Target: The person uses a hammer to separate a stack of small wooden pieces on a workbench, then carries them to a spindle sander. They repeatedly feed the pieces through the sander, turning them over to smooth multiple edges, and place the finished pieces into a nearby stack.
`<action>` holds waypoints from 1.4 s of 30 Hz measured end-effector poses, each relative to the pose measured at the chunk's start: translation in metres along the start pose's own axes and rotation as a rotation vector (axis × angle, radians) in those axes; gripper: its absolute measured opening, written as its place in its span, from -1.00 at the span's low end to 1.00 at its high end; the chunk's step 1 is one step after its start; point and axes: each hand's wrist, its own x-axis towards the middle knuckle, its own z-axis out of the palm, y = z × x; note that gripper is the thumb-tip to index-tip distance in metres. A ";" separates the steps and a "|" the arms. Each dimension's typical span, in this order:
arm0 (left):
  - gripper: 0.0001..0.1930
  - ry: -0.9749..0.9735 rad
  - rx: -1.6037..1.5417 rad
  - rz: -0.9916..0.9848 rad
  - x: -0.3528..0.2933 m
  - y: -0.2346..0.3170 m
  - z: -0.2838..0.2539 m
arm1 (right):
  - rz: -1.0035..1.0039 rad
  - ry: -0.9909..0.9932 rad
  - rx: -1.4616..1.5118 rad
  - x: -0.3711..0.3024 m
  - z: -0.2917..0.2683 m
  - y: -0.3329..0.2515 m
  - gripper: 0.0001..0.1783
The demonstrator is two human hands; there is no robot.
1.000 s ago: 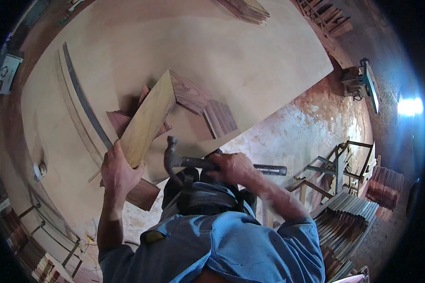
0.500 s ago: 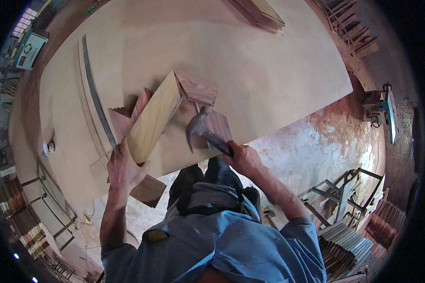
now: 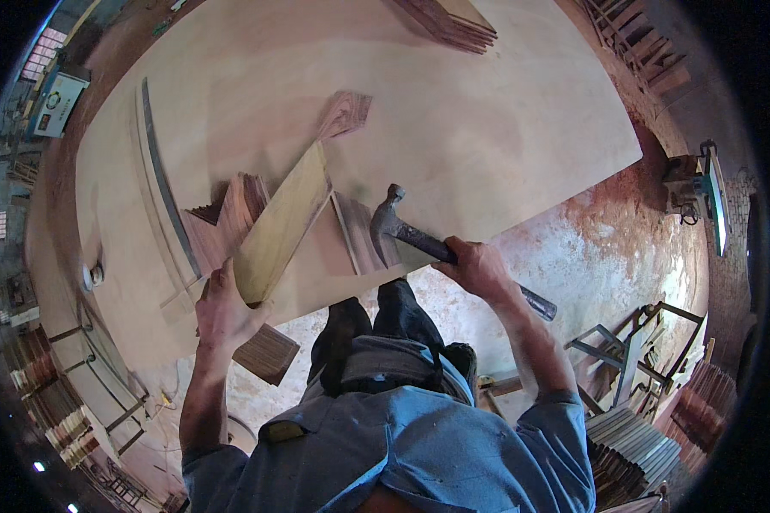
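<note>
Head view: held the pale plank point(image 3: 284, 224) over the tabletop point(image 3: 530, 128) with left hand point(image 3: 228, 309) closed round its near end, seemingly for steadiness, and gripped the claw hammer point(image 3: 421, 240) mid-handle with right hand's point(image 3: 481, 270) curled fingers.

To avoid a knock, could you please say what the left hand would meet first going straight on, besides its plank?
Probably the reddish-brown boards ahead of the left hand, beside the pale plank, though depth is unclear.
</note>
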 end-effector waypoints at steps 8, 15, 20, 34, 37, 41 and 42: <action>0.00 -0.108 -0.190 0.048 0.005 0.005 -0.016 | 0.161 0.046 0.169 0.007 0.022 0.026 -0.54; -0.02 -0.500 -1.142 -0.155 0.004 0.011 -0.031 | 0.277 0.113 0.285 0.033 0.000 0.040 -0.57; 0.02 -0.430 -1.314 -0.128 0.006 0.019 -0.027 | 0.460 -0.027 0.586 0.024 -0.022 0.025 -0.63; -0.52 0.435 -1.890 0.187 0.107 0.081 -0.052 | 0.127 0.054 1.085 -0.070 -0.062 0.006 -0.70; -0.50 0.515 -1.791 0.310 0.133 0.088 0.002 | 0.136 0.135 0.824 -0.082 -0.073 0.013 -0.65; -0.53 0.613 -1.704 0.432 0.132 0.134 0.027 | 0.199 0.343 0.534 -0.072 -0.082 -0.014 -0.61; -0.54 0.581 -1.645 0.452 0.129 0.140 0.028 | 0.210 0.312 0.512 -0.067 -0.084 -0.019 -0.61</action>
